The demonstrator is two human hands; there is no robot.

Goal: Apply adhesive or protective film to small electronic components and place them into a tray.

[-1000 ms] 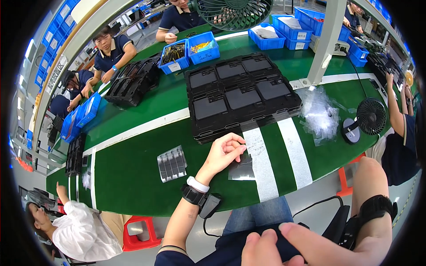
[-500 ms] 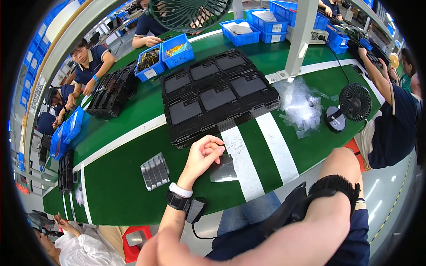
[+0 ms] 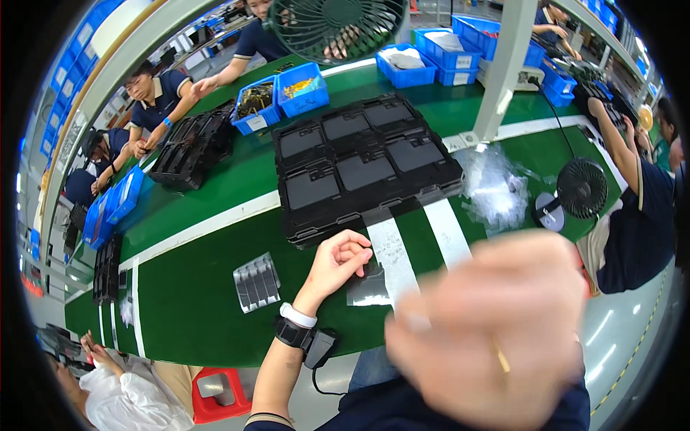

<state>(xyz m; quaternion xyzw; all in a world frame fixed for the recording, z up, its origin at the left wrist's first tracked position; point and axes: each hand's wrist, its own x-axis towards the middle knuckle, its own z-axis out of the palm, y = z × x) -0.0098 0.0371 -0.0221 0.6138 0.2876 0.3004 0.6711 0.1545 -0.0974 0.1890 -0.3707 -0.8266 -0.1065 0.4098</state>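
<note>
Green belt [image 3: 201,302], left hand [image 3: 338,262] curled on clear film [image 3: 370,287], right hand [image 3: 496,323] blurred, perhaps open

Looks like a factory assembly line — a long green belt [image 3: 215,302] is loaded with black trays [image 3: 366,161], blue bins [image 3: 302,90] are packed with parts, and workers in dark uniforms [image 3: 154,97] are seated along it — small fans [image 3: 581,188] included.

Glossy black plastic trays [image 3: 363,169]
</note>
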